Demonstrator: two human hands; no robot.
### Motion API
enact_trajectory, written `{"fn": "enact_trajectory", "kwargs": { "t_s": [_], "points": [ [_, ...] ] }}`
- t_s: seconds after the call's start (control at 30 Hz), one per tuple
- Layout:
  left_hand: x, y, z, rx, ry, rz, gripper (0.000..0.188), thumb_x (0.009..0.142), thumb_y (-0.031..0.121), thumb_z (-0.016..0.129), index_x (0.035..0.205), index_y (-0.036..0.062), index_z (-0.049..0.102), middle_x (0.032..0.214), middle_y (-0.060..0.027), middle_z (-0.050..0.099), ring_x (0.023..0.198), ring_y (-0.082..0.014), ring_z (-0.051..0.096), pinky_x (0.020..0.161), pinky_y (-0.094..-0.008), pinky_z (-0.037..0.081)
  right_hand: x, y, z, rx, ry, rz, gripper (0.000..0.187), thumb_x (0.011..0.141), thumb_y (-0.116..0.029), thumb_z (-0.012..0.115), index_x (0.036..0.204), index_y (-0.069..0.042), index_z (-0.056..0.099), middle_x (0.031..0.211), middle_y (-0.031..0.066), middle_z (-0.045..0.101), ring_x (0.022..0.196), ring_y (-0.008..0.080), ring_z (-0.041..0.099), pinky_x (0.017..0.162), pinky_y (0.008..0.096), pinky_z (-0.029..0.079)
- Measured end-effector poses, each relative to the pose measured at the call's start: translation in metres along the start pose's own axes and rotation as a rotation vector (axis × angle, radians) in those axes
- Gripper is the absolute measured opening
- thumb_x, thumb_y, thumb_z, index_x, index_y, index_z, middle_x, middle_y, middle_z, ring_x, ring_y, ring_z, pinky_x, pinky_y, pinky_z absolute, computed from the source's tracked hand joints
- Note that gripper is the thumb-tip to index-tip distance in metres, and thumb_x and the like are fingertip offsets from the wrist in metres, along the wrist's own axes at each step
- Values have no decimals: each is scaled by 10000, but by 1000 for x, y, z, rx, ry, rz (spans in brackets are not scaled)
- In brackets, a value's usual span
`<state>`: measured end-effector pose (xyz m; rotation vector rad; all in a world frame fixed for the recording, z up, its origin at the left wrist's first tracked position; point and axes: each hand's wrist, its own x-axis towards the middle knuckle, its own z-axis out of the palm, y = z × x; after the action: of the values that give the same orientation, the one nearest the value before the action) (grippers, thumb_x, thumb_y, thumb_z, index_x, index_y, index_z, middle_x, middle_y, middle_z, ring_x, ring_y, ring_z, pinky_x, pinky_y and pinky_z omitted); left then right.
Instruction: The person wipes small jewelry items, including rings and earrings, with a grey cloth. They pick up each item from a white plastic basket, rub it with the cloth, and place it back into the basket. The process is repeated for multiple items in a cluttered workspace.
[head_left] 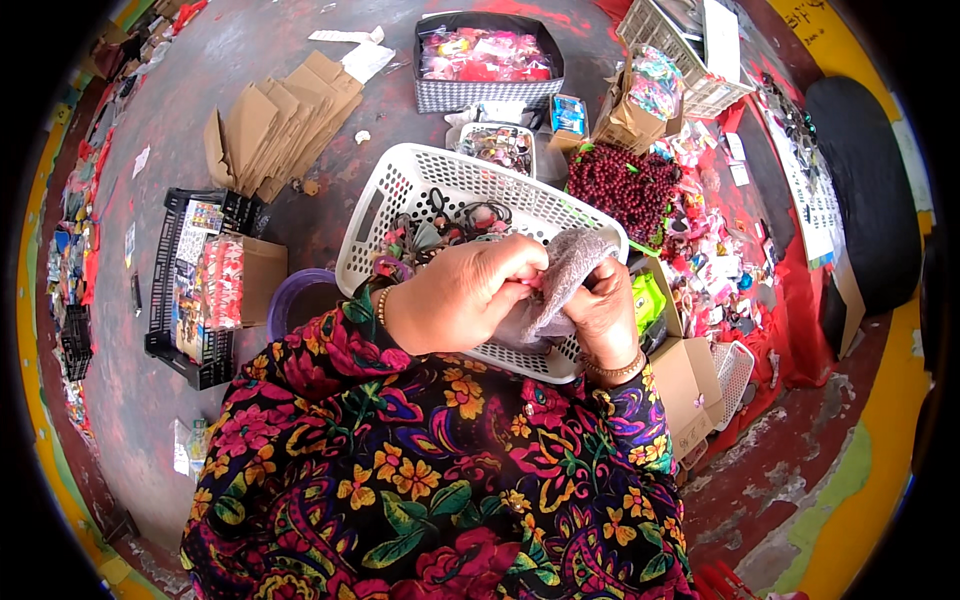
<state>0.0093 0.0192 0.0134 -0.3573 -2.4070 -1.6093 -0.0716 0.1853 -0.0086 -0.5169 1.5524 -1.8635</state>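
Head view shows my left hand (462, 295) and right hand (603, 310) pinched tight on a grey fuzzy cloth (565, 275) above the white basket (400, 190) of hair ties, so I judge steady, close fingertip grips work best.

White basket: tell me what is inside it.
The white basket holds a tangle of dark and coloured hair ties at its far end. Both hands and a grey cloth cover the rest.
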Motion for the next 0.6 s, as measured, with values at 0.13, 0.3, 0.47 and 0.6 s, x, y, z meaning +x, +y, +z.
{"fn": "enact_trajectory", "kwargs": {
  "t_s": [0.13,0.3,0.47,0.6],
  "points": [
    [2,-2,0,10,20,20,203,788,-59,538,967,3,466,803,-97,607,773,-173,627,670,-265,479,2,3,1,186,-12,51,217,773,-19,612,987,-21,582,905,11,613,814,76,554,746,234,455],
    [-1,-8,0,-62,40,-74,218,789,-58,535,983,5,456,800,-91,608,765,-170,626,674,-263,479,2,-5,5,186,-49,86,248,777,-13,609,1021,-20,566,939,21,607,827,88,558,748,241,456],
    [0,-6,2,56,8,-22,220,790,-67,528,984,9,460,818,-84,610,780,-144,618,688,-259,479,3,4,7,152,4,67,252,779,-16,610,1025,-18,559,942,32,607,831,96,565,752,242,462],
    [-1,-13,7,-93,56,-63,221,788,-61,538,983,6,460,811,-81,612,781,-139,618,678,-257,476,5,2,4,299,-23,145,234,787,-24,599,1017,-10,558,942,41,603,843,105,569,754,243,464]
  ]
}}
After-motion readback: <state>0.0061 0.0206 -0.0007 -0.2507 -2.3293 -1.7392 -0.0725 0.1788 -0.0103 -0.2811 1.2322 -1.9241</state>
